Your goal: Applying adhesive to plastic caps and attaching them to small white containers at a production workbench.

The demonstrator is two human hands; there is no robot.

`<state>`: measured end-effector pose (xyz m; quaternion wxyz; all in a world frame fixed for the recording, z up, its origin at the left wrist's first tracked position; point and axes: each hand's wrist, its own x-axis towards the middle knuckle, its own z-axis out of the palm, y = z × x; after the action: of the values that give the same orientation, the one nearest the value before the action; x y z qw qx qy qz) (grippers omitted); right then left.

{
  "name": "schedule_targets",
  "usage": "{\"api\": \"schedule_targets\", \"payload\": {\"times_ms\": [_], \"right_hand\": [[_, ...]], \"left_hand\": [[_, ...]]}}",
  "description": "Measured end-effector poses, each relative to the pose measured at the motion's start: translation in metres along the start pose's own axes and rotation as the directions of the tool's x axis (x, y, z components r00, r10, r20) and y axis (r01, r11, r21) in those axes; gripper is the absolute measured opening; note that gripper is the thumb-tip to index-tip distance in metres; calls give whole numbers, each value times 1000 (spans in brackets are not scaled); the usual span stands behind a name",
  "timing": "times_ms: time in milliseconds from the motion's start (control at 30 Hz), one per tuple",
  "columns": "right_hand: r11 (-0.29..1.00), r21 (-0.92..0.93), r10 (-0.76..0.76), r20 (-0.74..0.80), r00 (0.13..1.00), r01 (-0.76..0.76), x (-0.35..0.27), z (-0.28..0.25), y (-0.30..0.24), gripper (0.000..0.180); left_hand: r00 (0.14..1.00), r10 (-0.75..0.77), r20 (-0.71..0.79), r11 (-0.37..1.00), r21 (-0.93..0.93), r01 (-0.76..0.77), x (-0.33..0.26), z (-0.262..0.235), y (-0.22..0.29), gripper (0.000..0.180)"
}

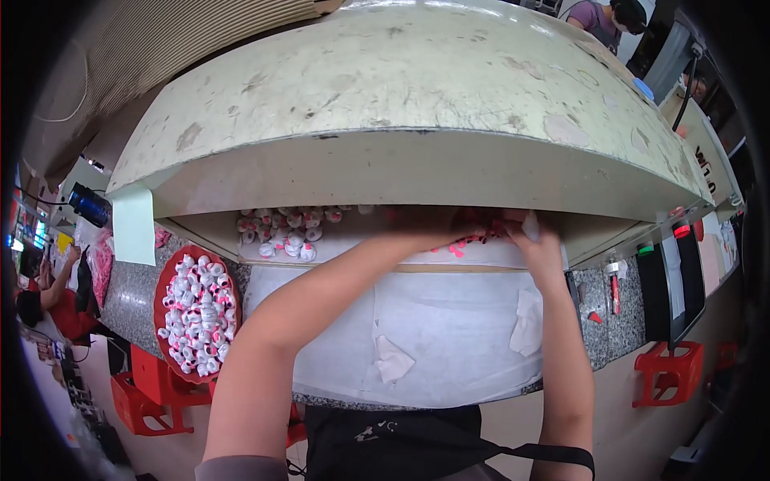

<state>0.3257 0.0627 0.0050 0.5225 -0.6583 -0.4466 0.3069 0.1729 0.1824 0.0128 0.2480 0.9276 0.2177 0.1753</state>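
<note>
Both my hands reach under the front edge of a pale, box-shaped hood [401, 172]. My left hand [449, 232] is in shadow beside dark red and pink pieces; its fingers are blurred and partly hidden. To its right, my right hand [539, 240] is bent inward with fingers drawn together, and something white [531, 225] shows at its fingertips. What it grips I cannot make out. Bright pink bits [457, 250] lie on the white sheet just below the hands. Further left under the hood stand several small white figures with pink parts [290, 236].
A red scalloped basket [164, 321] heaped with similar white-and-pink figures is at the left. White paper [449, 321] covers the bench, with crumpled tissues [393, 359] on it. A red marker-like tube [615, 293] lies at the right. Red stools [670, 375] stand below; other people are beyond.
</note>
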Motion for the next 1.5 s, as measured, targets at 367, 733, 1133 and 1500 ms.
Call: {"api": "schedule_targets", "payload": {"times_ms": [367, 733, 1133, 1500], "right_hand": [[982, -135, -134, 16, 991, 135, -4, 16, -10, 22], [974, 224, -54, 44, 998, 42, -68, 48, -50, 20], [981, 184, -69, -1, 998, 68, -153, 62, -52, 42], [932, 357, -91, 71, 993, 60, -169, 66, -60, 33]], "left_hand": [[985, -59, -165, 996, -80, 46, -11, -19, -5, 34], [940, -62, -337, 969, 207, 138, -31, 9, -8, 42], [725, 233, -648, 897, 432, 98, -22, -23, -72, 19], [800, 305, -517, 800, 595, 80, -46, -33, -45, 16]]}}
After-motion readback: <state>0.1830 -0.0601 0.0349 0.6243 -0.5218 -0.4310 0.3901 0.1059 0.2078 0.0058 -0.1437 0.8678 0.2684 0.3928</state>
